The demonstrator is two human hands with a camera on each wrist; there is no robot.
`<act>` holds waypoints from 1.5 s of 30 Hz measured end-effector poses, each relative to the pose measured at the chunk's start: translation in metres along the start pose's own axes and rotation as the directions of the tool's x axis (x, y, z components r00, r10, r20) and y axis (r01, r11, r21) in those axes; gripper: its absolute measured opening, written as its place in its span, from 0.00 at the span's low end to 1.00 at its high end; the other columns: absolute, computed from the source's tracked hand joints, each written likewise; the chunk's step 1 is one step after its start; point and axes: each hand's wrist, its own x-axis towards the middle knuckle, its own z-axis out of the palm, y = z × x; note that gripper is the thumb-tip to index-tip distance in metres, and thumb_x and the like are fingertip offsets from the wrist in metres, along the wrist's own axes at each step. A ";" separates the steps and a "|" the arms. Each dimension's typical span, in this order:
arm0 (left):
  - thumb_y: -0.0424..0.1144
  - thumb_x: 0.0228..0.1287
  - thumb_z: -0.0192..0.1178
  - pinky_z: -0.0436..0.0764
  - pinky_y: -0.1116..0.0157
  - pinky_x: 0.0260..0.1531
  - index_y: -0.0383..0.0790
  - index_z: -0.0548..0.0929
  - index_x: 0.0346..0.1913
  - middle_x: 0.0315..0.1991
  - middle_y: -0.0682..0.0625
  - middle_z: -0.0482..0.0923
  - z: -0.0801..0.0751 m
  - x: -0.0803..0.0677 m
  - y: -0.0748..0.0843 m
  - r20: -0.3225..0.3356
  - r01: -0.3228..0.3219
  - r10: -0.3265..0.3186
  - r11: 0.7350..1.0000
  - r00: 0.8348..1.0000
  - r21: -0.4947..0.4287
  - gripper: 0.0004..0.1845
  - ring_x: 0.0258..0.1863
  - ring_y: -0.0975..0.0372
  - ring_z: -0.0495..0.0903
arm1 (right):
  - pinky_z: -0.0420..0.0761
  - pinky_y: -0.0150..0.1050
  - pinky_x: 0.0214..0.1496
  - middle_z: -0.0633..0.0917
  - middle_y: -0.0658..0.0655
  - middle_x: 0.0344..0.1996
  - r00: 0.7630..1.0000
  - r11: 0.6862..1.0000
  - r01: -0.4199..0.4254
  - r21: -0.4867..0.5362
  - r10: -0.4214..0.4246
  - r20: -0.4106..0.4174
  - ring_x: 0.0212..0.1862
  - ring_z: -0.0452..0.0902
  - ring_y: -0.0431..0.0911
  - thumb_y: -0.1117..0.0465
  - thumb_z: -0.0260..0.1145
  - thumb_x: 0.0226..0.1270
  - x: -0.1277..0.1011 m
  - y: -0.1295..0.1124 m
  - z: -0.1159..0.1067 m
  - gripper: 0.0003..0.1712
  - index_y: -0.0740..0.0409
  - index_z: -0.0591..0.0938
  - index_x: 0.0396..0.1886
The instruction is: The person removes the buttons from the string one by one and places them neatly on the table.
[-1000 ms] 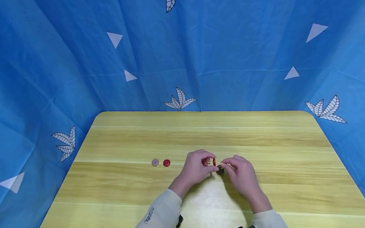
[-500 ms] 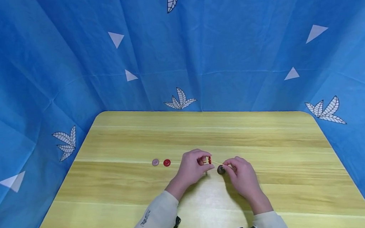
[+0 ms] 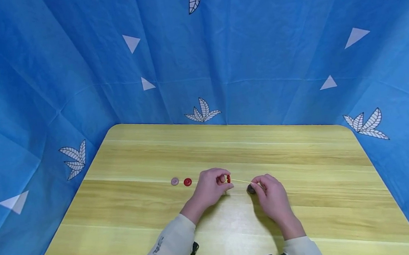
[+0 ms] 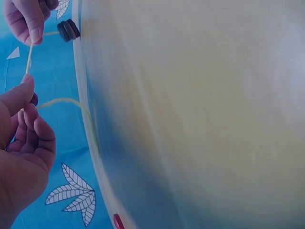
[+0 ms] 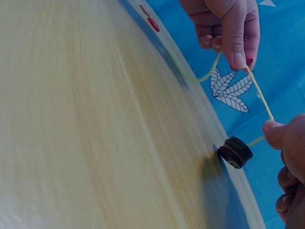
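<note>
My left hand (image 3: 209,185) pinches a red button (image 3: 228,179) threaded on yellow cord (image 3: 240,180); right hand (image 3: 269,192) pinches the cord w/ dark buttons (image 3: 250,188) hanging below, just above the table (image 3: 300,156).

My left hand (image 3: 212,186) raised just above desk, thumb and forefinger pinched, other fingers curled. My right hand (image 3: 270,194) low, close beside it, fingertips pinched too. Both forearms in pale sleeves, angled inward, wrists nearly level.
</note>
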 end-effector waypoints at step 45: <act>0.40 0.52 0.78 0.60 0.47 0.40 0.44 0.89 0.45 0.24 0.62 0.75 -0.048 -0.016 -0.024 -0.137 0.211 -0.193 0.969 0.972 0.130 0.16 0.25 0.66 0.74 | 0.65 0.36 0.25 0.66 0.46 0.20 0.999 0.996 -0.048 0.069 0.048 0.002 0.22 0.61 0.40 0.67 0.71 0.65 -0.001 0.007 0.005 0.04 0.54 0.85 0.32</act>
